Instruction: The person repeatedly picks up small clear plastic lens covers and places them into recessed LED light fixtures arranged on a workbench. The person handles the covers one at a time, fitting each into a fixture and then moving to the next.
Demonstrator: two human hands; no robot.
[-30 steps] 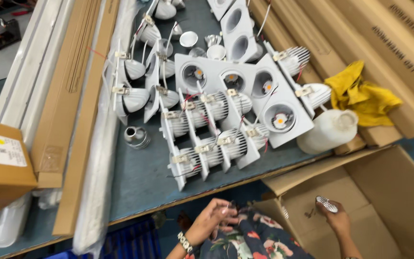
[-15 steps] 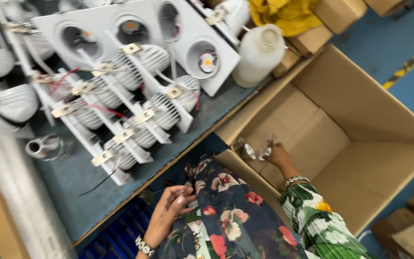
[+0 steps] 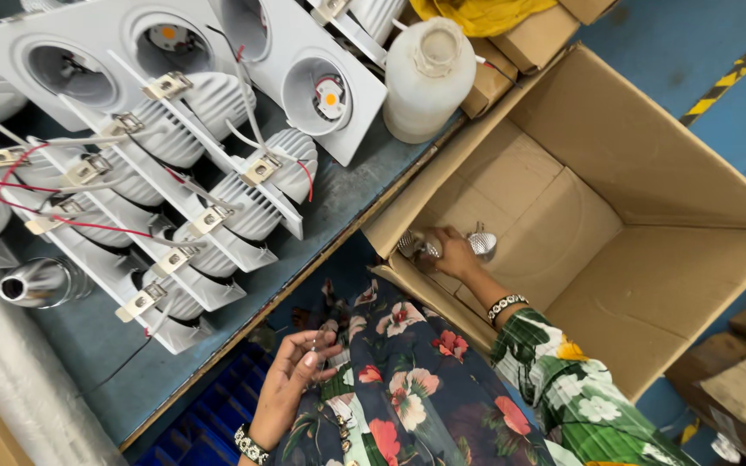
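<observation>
Down over the head camera's view, the person's right hand [image 3: 458,252] reaches into the big open cardboard box [image 3: 649,285] that stands beside the workbench. That hand is closed around small shiny silver reflector cups [image 3: 483,245]: one pokes out on the far side of the fingers and another [image 3: 409,244] shows on the near side, close to the box's corner flap. A beaded bracelet sits on the wrist, and a green flowered sleeve covers the forearm behind it.

The left hand [image 3: 297,371] hovers low over the lap, above the dark flowered fabric. Its fingers are loosely curled with the palm half turned up; something very small may be pinched at the fingertips, but I cannot tell what, or whether it is gripped at all. A bracelet shows at that wrist too.

On the grey workbench [image 3: 338,207] lies a crowd of white downlight fittings [image 3: 243,207], ribbed housings with spring clips and red and white wires, some leaning on one another. Two face up in a white square frame [image 3: 321,86], one showing a small yellow chip. A white plastic bottle [image 3: 429,78] stands upright at the bench edge, just beside the box's flap. A single loose silver reflector [image 3: 32,285] lies on its side at the left. A yellow cloth [image 3: 485,13] sits at the top, on smaller cartons.
</observation>
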